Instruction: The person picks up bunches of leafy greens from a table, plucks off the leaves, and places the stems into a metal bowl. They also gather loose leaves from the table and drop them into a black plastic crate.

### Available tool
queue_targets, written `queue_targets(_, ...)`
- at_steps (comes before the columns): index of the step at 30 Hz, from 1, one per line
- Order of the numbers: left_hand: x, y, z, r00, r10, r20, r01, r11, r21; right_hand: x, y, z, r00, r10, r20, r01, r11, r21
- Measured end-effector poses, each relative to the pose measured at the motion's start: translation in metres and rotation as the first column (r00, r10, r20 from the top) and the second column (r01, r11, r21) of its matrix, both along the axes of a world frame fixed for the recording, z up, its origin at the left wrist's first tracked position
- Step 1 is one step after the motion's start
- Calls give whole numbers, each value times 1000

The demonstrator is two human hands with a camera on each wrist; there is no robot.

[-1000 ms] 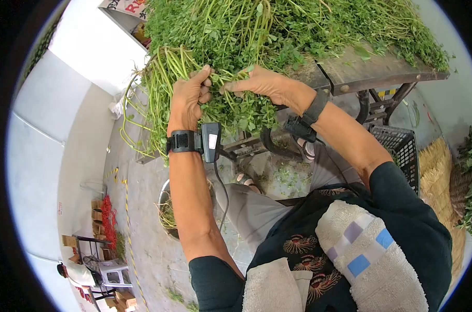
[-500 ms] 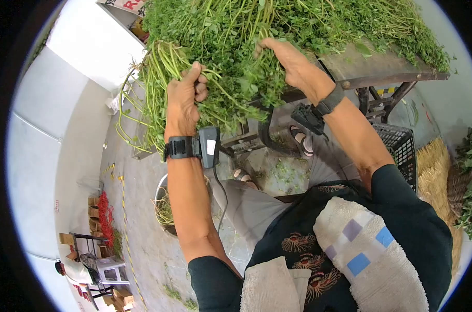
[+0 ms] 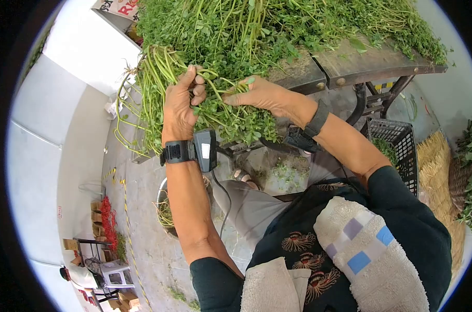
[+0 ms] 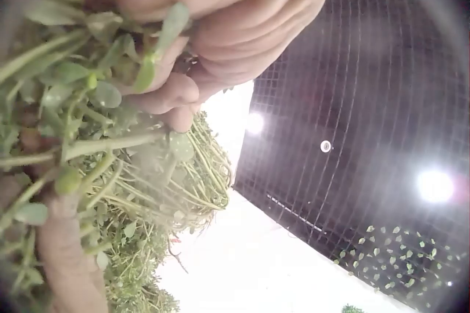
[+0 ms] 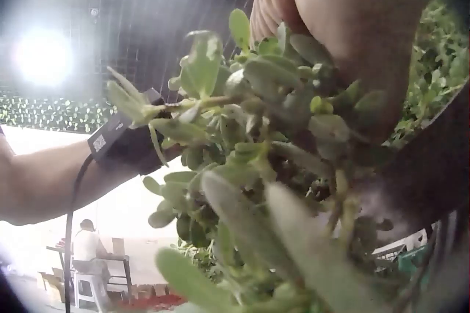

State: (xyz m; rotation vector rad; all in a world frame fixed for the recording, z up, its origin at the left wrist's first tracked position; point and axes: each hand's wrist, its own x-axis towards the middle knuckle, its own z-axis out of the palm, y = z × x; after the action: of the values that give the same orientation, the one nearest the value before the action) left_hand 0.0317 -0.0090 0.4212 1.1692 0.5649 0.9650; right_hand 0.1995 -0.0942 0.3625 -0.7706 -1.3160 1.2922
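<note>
Left hand (image 3: 180, 106) clamped on stem bunch (image 3: 155, 78), right hand (image 3: 259, 94) pinching sprig (image 3: 231, 88) — hard tug could snap stems, loosen bunch.

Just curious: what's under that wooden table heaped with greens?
Under the wooden table show dark metal legs, a black crate, fallen leaves and a sandalled foot. Hanging greens and both arms cover the rest.

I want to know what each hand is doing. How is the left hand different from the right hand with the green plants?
The left hand stands upright and grips a thick bundle of stems; the right hand lies sideways and pinches only a few leafy sprigs. The left hand sits at the bundle's stem end, the right hand nearer the leaves. Both wear a dark wrist strap and touch the same greens.
</note>
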Motion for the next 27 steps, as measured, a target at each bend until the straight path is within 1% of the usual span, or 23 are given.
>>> queue_targets(2,0,1,-1,1000,-4,4,4,1000,-9,-3,-3,2,1000,-23,22,24,998,-52)
queue_targets(3,0,-1,-1,1000,6,7,-6,1000,-5,-7,0,1,999,-34,6,34,999,-24)
queue_targets(7,1,-6,-3,999,33,3,-33,999,15,-10,4,-6,999,-43,21,43,999,-4)
queue_targets(9,-1,-7,-5,999,34,16,-34,999,3,-9,11,-11,977,-168,134,170,986,-2)
queue_targets(10,-2,-7,-6,999,37,31,-37,999,-6,-5,16,-10,977,-167,135,169,986,-2)
queue_targets(11,-4,-8,-8,999,37,31,-37,999,-6,-1,21,-9,957,-275,95,280,958,-52)
queue_targets(12,-3,-13,-9,998,51,-38,-51,999,12,1,24,-8,922,-381,62,386,916,-107)
queue_targets(13,-3,-15,-9,992,65,-106,-62,998,32,5,12,8,919,-353,-177,292,908,-300)
queue_targets(14,-4,-15,-9,992,65,-106,-62,998,33,9,9,15,919,-353,-177,292,909,-299)
queue_targets(15,-5,-15,-10,996,51,-75,-49,998,33,15,7,19,845,-387,-368,270,904,-332)
queue_targets(16,-7,-15,-12,998,39,-41,-38,999,33,22,4,23,736,-411,-538,240,901,-360)
queue_targets(18,-15,-12,-11,999,36,-33,-34,998,50,43,-6,29,730,-436,-527,289,895,-340)
queue_targets(19,-15,-13,-10,999,45,-29,-44,998,46,52,-4,27,749,-389,-536,258,917,-305)
queue_targets(20,-15,-14,-9,998,51,-27,-50,998,44,57,-4,21,752,-386,-534,255,918,-305)
queue_targets(21,-15,-15,-6,994,70,-87,-64,995,71,59,-4,20,821,-357,-445,248,926,-285)
queue_targets(22,-14,-16,-5,994,71,-83,-65,995,76,61,-4,19,879,-325,-349,241,934,-263)
queue_targets(23,-15,-17,-4,999,-6,-37,8,999,51,61,-4,14,929,-211,-305,143,963,-230)
queue_targets(24,-16,-16,-5,997,-80,9,80,996,28,55,-7,18,931,-206,-302,141,965,-223)
queue_targets(25,-19,-13,-3,989,-147,-5,147,989,20,47,-9,20,945,-318,-75,296,930,-218)
queue_targets(26,-21,-13,-4,990,-139,-5,139,990,24,38,-13,21,896,-418,150,440,880,-177)
queue_targets(27,-22,-15,-3,986,-164,-5,164,986,15,25,-24,31,899,-398,181,429,883,-189)
